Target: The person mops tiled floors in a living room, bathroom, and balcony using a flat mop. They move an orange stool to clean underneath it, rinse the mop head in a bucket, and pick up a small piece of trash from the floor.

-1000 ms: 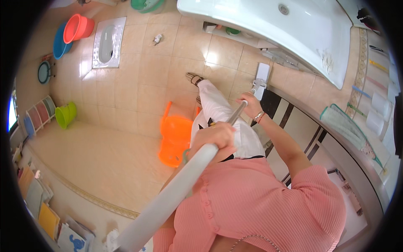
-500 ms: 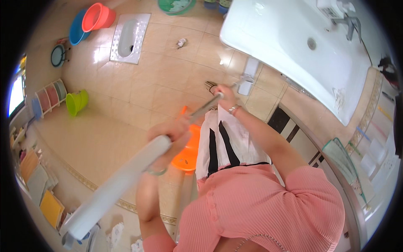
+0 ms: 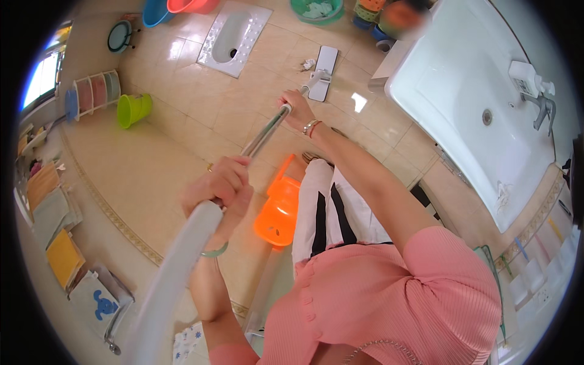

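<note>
Both my hands grip a flat mop, its silver pole slanting across the middle of the view. My left hand wraps the upper pole, just at the thick white handle end, which rises toward the lower left. Farther down the pole, my right hand is closed round it. The white rectangular mop head lies flat on the tiled floor. Right beside the head's left edge sits a small crumpled whitish scrap.
A squat toilet is set in the floor at the far left of the mop. A white sink stands on the right. By my legs is an orange plastic chair. A lime green bucket and a green basin stand farther off.
The mop head has moved from the floor beside the sink to a spot farther away, next to the crumpled scrap. Both hands still grip the pole. The whole view has shifted.
</note>
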`<state>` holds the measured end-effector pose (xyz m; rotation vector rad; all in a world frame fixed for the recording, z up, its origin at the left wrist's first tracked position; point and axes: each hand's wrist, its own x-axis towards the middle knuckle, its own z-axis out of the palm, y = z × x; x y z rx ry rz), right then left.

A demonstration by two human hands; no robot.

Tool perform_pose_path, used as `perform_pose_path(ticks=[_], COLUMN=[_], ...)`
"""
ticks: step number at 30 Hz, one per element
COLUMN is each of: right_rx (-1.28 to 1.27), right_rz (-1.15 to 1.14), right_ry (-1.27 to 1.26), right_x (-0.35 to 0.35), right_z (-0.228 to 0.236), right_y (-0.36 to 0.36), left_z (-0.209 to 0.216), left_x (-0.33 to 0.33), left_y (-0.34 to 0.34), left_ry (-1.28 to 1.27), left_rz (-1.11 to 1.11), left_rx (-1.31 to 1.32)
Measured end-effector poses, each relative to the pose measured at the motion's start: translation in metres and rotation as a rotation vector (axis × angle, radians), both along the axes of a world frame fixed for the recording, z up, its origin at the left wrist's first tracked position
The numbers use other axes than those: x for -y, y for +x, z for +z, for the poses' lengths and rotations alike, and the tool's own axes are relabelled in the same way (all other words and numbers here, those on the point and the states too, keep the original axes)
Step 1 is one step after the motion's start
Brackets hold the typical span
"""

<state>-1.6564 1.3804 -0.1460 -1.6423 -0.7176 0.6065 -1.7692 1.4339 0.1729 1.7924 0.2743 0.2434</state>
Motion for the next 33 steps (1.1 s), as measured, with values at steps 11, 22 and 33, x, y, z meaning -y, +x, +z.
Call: perform_pose_path(ticks=[11, 22, 33], right_rx=[0.29, 0.304, 0.232], right_rz=[0.217, 0.293, 0.281], right_ry=[-0.197, -0.351, -0.54], right_x=[0.024, -0.027, -0.078], right_z=[0.004, -0.041, -0.006], right_y=[0.048, 0.016, -0.089], left_z=[-0.03, -0.089, -0.064], left_x=[-0.001, -0.05, -0.115], left_y=[-0.002, -0.053, -0.147], left_ry=[-0.156, -0.234, -0.13], left_rz=[0.178, 0.468, 0.335], left_rx=[0.235, 0.14, 0.081])
